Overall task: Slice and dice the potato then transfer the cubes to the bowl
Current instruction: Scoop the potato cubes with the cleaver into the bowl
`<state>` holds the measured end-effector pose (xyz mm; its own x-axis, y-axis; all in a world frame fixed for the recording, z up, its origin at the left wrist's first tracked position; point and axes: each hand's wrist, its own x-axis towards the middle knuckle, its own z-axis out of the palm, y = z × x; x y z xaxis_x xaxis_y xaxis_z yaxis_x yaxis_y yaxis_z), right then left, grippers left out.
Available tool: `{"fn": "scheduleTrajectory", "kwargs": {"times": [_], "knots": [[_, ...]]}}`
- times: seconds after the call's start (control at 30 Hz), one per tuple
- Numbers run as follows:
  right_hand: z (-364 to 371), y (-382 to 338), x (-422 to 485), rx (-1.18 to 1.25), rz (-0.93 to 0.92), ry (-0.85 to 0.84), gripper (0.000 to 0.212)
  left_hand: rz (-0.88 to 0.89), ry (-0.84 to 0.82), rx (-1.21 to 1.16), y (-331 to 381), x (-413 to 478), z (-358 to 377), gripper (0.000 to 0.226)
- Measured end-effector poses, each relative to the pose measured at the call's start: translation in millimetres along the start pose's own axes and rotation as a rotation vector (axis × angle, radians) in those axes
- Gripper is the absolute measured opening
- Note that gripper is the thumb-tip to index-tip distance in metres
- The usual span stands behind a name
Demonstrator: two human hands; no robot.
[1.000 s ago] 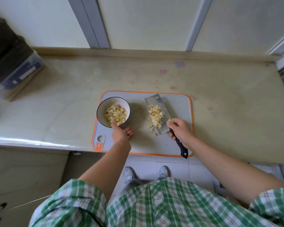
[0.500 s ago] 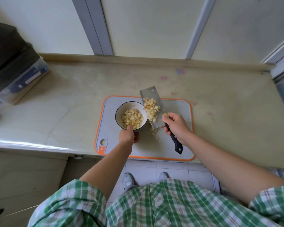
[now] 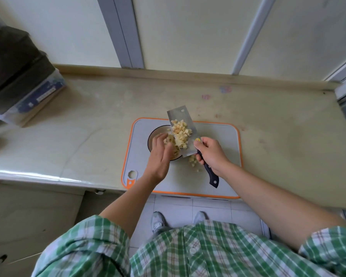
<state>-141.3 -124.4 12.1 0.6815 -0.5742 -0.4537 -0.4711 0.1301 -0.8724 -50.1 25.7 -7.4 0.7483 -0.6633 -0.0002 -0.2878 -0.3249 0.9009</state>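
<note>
Gripping the dark handle [image 3: 210, 173] of the cleaver [image 3: 177, 114], the right hand [image 3: 211, 153] holds the blade with its flat face up and tilted, left edge over the bowl [image 3: 151, 136]. The fingers are curled round the handle, and the thumb lies at the near corner of the blade.

1 heap of potato cubes [image 3: 181, 132] rests on the blade face. The left margin of the heap reaches the blade edge above the bowl opening.

The left hand [image 3: 160, 156] is positioned over the bowl, palm turned toward the blade. Its fingers are loosely extended and grasp nothing. The fingertips [image 3: 161, 137] meet the cubes at the blade edge, where motion blur prevents finer detail.

The bowl stands on the left half of the cutting board [image 3: 220, 140], a grey board with an orange border. Hand and blade cover most of the bowl, and pale cubes show inside it between the 2.

A small group of loose cubes [image 3: 193, 161] lies on the board just beside the bowl, below the near end of the blade and next to the right hand.

The board lies on a pale countertop [image 3: 88, 120]. A dark box [image 3: 18, 76] stands at the far left of the countertop. The person wears a green plaid shirt [image 3: 188, 250].
</note>
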Motion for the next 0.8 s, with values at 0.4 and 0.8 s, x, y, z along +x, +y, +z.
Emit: {"fn": "scheduleTrajectory", "kwargs": {"times": [0.4,0.8], "knots": [[5,2,4,-0.047,-0.013,-0.002,0.027,0.257,-0.179,0.427,-6,-31,-29,0.059],[10,-3,-1,-0.188,-0.037,0.071,0.026,0.315,-0.133,0.769,15,-1,0,0.054]]}}
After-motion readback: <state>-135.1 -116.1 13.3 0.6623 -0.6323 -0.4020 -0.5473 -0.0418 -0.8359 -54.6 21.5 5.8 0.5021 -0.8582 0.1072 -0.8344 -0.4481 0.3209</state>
